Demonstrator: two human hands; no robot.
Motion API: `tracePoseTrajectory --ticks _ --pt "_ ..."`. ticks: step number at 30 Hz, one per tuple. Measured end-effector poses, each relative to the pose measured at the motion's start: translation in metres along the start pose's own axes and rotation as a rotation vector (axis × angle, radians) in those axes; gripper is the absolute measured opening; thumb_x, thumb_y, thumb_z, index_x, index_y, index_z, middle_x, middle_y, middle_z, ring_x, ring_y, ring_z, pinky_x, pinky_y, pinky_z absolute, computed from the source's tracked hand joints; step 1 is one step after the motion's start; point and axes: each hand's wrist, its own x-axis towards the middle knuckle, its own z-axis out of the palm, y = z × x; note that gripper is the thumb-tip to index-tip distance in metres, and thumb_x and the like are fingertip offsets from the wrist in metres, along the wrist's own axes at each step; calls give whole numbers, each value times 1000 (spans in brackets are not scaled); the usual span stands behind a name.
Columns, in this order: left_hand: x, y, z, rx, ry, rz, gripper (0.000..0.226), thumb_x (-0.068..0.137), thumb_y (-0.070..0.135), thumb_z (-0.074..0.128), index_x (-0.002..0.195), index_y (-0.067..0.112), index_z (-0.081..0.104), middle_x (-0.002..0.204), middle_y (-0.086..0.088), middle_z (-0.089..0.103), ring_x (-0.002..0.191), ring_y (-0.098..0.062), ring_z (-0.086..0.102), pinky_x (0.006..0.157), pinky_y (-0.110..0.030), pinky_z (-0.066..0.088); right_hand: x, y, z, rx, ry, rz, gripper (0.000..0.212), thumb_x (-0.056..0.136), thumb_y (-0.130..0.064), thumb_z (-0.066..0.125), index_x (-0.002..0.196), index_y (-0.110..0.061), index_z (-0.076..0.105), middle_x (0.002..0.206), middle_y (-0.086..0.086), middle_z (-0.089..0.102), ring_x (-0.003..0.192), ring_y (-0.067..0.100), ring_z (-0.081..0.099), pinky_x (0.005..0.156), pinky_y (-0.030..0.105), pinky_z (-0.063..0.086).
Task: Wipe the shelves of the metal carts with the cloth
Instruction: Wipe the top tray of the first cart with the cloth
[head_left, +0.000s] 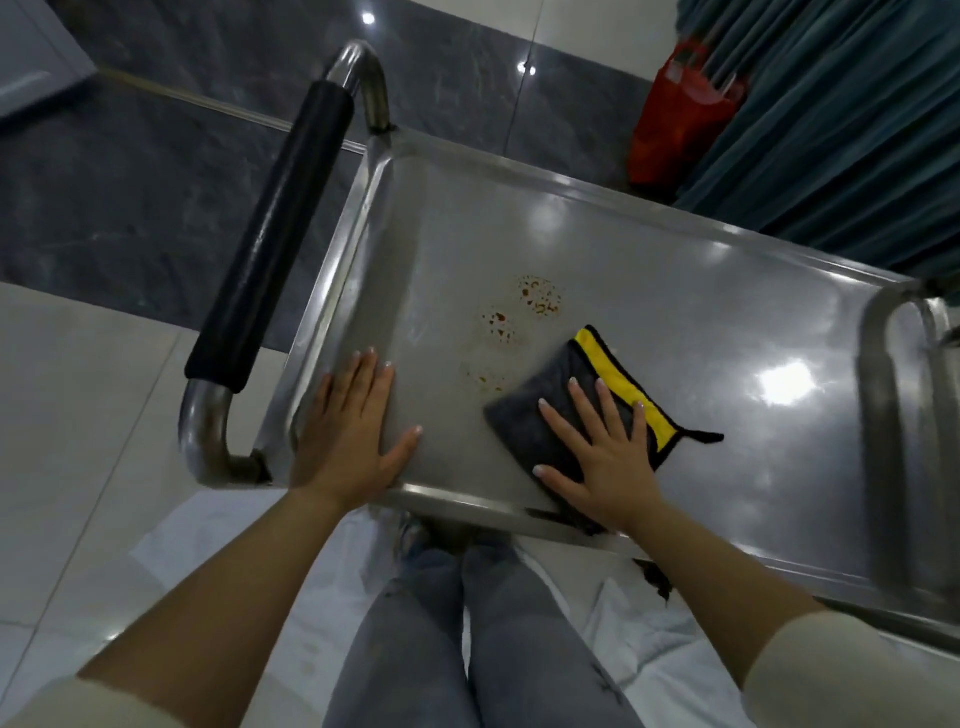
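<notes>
Head view: my right hand (602, 447) flat, fingers spread, pressing cloth (576, 410) onto top shelf (675, 322) of cart, near front edge. Left hand (348, 431) flat, holding nothing, braced on shelf's front-left corner beside black-padded handle (275, 234). Cloth looks soft, light, limp; likely slides easily on slick steel, best driven under flat palm. Folded dark grey, yellow band, black trim. Rusty stains (519, 322) just beyond cloth.
</notes>
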Motion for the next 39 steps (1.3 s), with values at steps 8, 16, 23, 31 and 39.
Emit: tracePoseTrajectory --ticks 8,16,23,31,39 --pt "-7 -3 2 1 13 -25 82 91 65 24 153 15 6 161 -3 1 148 -14 -9 121 -42 1 149 13 -33 269 -10 397 75 78 -83 18 145 -53 4 160 -9 -12 144 20 -21 107 63 -17" --pt "-6 0 -1 -40 11 -46 77 91 59 30 152 13 18 160 -6 14 148 -18 5 119 -48 14 188 -2 -41 204 -37 149 68 80 -80 7 143 -56 -1 159 -9 -14 143 23 -23 104 63 -21" --pt "-5 3 -5 -52 15 -74 75 91 59 32 151 15 22 159 -6 18 147 -18 11 119 -46 14 60 -7 -2 8 155 -429 61 93 -63 35 148 -38 27 159 5 18 146 38 9 106 72 10" --pt "-1 4 -2 -94 -2 -200 89 85 69 34 153 16 14 161 -3 7 147 -15 -1 119 -44 12 174 6 -34 -35 131 -429 64 89 -71 25 147 -46 16 159 -3 15 147 29 5 110 67 5" --pt "3 4 3 -80 32 -200 88 86 68 37 153 17 14 161 -1 7 147 -12 -3 119 -41 11 317 -33 -63 114 39 39 67 84 -76 12 145 -51 3 161 -5 -6 145 28 -17 105 69 -15"
